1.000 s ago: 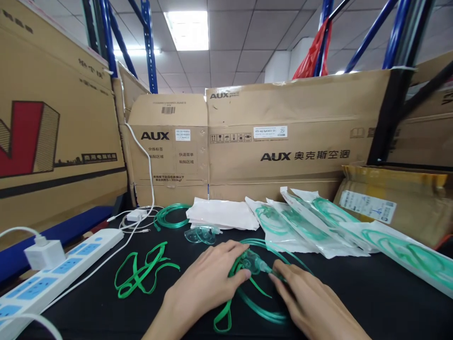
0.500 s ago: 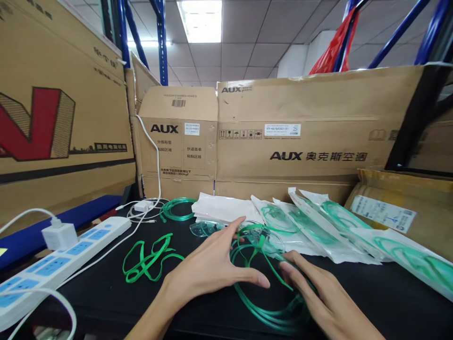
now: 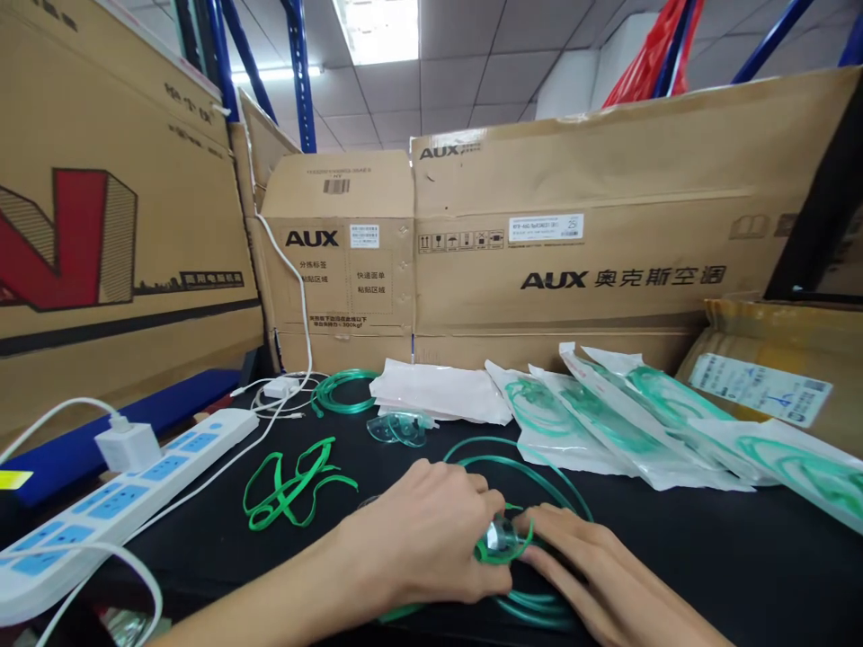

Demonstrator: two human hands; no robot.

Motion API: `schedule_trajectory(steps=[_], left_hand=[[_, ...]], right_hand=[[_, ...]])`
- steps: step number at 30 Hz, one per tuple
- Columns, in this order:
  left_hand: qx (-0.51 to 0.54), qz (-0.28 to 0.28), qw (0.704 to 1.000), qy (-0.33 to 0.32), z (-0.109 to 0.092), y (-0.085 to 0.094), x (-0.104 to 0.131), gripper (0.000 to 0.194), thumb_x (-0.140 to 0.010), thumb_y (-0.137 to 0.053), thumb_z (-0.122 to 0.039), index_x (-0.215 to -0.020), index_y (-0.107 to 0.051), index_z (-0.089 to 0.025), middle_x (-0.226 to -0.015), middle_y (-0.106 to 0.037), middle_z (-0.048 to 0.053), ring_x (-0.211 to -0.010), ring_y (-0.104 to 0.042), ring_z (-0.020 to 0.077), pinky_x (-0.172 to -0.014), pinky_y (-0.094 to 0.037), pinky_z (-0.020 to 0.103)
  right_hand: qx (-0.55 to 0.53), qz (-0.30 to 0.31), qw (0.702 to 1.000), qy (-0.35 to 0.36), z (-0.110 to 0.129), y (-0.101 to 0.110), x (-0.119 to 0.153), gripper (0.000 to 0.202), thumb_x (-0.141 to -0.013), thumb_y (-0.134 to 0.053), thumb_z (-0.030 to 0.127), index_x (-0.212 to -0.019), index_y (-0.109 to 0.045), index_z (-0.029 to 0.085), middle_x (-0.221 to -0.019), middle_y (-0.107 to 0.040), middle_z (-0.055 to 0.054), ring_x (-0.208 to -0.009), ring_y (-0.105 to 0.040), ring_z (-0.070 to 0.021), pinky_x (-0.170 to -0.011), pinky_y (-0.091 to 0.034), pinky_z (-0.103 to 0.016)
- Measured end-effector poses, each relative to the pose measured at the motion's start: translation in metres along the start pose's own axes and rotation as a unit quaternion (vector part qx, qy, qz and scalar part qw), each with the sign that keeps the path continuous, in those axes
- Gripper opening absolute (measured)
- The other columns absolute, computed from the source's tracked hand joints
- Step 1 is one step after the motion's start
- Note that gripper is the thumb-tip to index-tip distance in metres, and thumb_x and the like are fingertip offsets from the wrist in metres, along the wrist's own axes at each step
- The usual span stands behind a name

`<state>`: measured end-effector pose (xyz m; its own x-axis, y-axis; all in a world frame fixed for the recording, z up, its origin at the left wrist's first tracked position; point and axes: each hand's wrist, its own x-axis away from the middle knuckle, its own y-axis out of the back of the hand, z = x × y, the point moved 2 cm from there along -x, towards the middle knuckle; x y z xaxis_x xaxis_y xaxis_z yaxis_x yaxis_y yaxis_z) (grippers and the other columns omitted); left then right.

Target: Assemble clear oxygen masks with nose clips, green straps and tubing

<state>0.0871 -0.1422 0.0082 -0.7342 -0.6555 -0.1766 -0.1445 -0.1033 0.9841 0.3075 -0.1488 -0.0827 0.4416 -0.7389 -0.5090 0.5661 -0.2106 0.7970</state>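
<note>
Our left hand [image 3: 424,539] and right hand [image 3: 593,575] are both pinching the clear mask [image 3: 502,536] and green tubing [image 3: 532,476] near the table's front edge [image 3: 742,557] — open black room on the right. Further back — one loose strap [image 3: 289,485], four sealed bags [image 3: 607,422].

Two bare hands enter from the bottom of the frame — the left hand [image 3: 422,539] at lower centre, the right hand [image 3: 600,580] toward the lower right. Both forearms are uncovered, with no sleeve showing. Fingers are slender, nails short and unpainted — the wrists and fingers carry nothing.
</note>
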Motion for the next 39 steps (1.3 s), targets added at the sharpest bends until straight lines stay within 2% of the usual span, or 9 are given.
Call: schedule_trajectory(steps=[6, 13, 17, 22, 25, 27, 31, 36, 39], left_hand=[[-0.082, 0.014, 0.996, -0.022, -0.004, 0.002, 0.004, 0.036, -0.088, -0.066, -0.053, -0.093, -0.062, -0.018, -0.089, -0.073, 0.005, -0.071, -0.072, 0.0291, -0.057, -0.052, 0.037], [-0.111, 0.037, 0.992, -0.053, -0.005, 0.006, 0.014, 0.045, -0.084, -0.071, -0.059, -0.098, -0.057, -0.019, -0.092, -0.070, 0.002, -0.075, -0.072, 0.0276, -0.052, -0.050, 0.035], [-0.121, 0.025, 0.990, -0.062, -0.007, 0.005, 0.018, 0.035, -0.090, -0.067, -0.051, -0.099, -0.056, -0.019, -0.092, -0.067, 0.002, -0.076, -0.070, 0.0250, -0.054, -0.051, 0.035], [-0.163, 0.007, 0.982, -0.099, -0.007, -0.002, 0.022, 0.029, -0.094, -0.064, -0.045, -0.102, -0.055, -0.018, -0.098, -0.066, 0.005, -0.083, -0.067, 0.0257, -0.066, -0.056, 0.039], [-0.200, -0.011, 0.974, -0.107, 0.004, -0.001, 0.034, 0.008, -0.098, -0.053, -0.024, -0.103, -0.055, -0.019, -0.098, -0.066, 0.006, -0.085, -0.066, 0.0250, -0.069, -0.055, 0.038], [-0.214, -0.017, 0.974, -0.070, 0.018, 0.005, 0.047, 0.009, -0.095, -0.052, -0.018, -0.103, -0.056, -0.019, -0.099, -0.067, 0.007, -0.087, -0.067, 0.0256, -0.071, -0.054, 0.038], [-0.132, -0.031, 0.988, 0.069, 0.043, 0.016, 0.065, 0.013, -0.097, -0.051, -0.033, -0.100, -0.058, -0.022, -0.095, -0.066, 0.004, -0.082, -0.068, 0.0252, -0.065, -0.051, 0.035], [-0.042, -0.029, 0.992, 0.113, 0.043, 0.009, 0.048, 0.040, -0.099, -0.051, -0.047, -0.135, -0.053, -0.029, -0.124, -0.067, 0.006, -0.098, -0.072, 0.0300, -0.079, -0.056, 0.043], [-0.045, -0.021, 0.988, 0.146, 0.044, 0.003, 0.036, 0.060, -0.096, -0.055, -0.057, -0.149, -0.044, -0.032, -0.135, -0.065, 0.010, -0.112, -0.068, 0.0378, -0.087, -0.055, 0.051]], right_hand=[[-0.023, 0.008, 1.000, 0.017, 0.024, 0.010, -0.012, 0.028, -0.103, -0.050, 0.039, -0.114, -0.073, 0.029, -0.111, -0.077, -0.005, -0.103, -0.074, -0.0235, -0.094, -0.059, -0.034], [-0.039, 0.042, 0.998, 0.031, 0.037, 0.019, -0.019, 0.022, -0.104, -0.050, 0.036, -0.103, -0.071, 0.028, -0.101, -0.076, -0.002, -0.095, -0.072, -0.0203, -0.088, -0.057, -0.029], [-0.028, 0.041, 0.998, 0.040, 0.037, 0.016, -0.018, 0.022, -0.104, -0.050, 0.036, -0.107, -0.070, 0.028, -0.109, -0.076, -0.004, -0.101, -0.072, -0.0212, -0.092, -0.056, -0.031], [-0.027, 0.029, 0.998, 0.048, 0.039, 0.015, -0.019, 0.023, -0.104, -0.048, 0.033, -0.109, -0.070, 0.026, -0.103, -0.076, -0.004, -0.096, -0.073, -0.0209, -0.095, -0.055, -0.033], [-0.033, 0.018, 0.999, 0.037, 0.034, 0.016, -0.018, 0.026, -0.104, -0.047, 0.033, -0.110, -0.071, 0.026, -0.101, -0.076, -0.005, -0.095, -0.074, -0.0210, -0.091, -0.057, -0.033], [-0.036, 0.008, 0.999, 0.019, 0.031, 0.017, -0.018, 0.028, -0.104, -0.046, 0.036, -0.113, -0.071, 0.026, -0.104, -0.077, -0.006, -0.097, -0.074, -0.0218, -0.089, -0.059, -0.032], [-0.017, 0.017, 0.999, -0.032, 0.030, 0.019, -0.016, 0.031, -0.102, -0.052, 0.045, -0.117, -0.072, 0.026, -0.114, -0.076, -0.007, -0.104, -0.074, -0.0251, -0.094, -0.059, -0.036], [0.050, 0.052, 0.997, -0.025, 0.035, 0.025, -0.007, 0.042, -0.095, -0.060, 0.053, -0.130, -0.070, 0.031, -0.134, -0.069, -0.009, -0.129, -0.062, -0.0335, -0.105, -0.053, -0.049], [0.082, 0.064, 0.995, 0.005, 0.034, 0.032, 0.008, 0.050, -0.090, -0.067, 0.055, -0.135, -0.067, 0.035, -0.138, -0.067, -0.009, -0.128, -0.062, -0.0349, -0.103, -0.055, -0.049]])
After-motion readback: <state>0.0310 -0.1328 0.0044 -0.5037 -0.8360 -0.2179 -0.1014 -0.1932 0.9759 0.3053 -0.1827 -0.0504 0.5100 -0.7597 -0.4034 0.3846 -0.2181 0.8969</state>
